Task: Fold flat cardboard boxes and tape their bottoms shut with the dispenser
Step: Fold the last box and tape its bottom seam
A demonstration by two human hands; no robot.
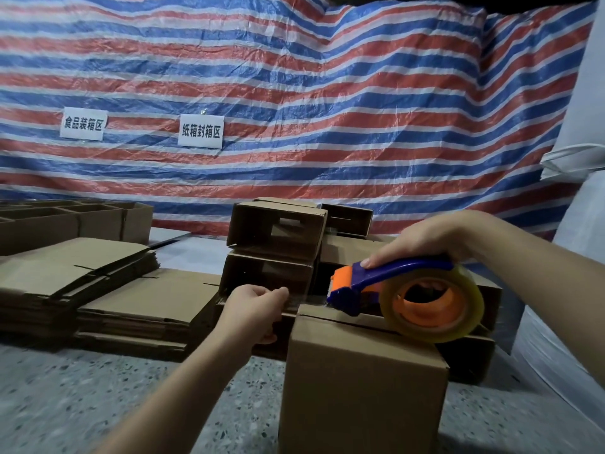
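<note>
Taping bottom seam of the folded cardboard box (360, 381) on the floor. Right hand (425, 239) grips tape dispenser (402, 290) at the seam's far end; left hand (253, 306) pinches the clear tape end (304, 298), likely keeping it taut for anchoring over the edge.

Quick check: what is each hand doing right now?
Left hand: pinches the free end of the clear tape strip.
Right hand: grips the blue and orange tape dispenser over the brown cardboard box.
</note>
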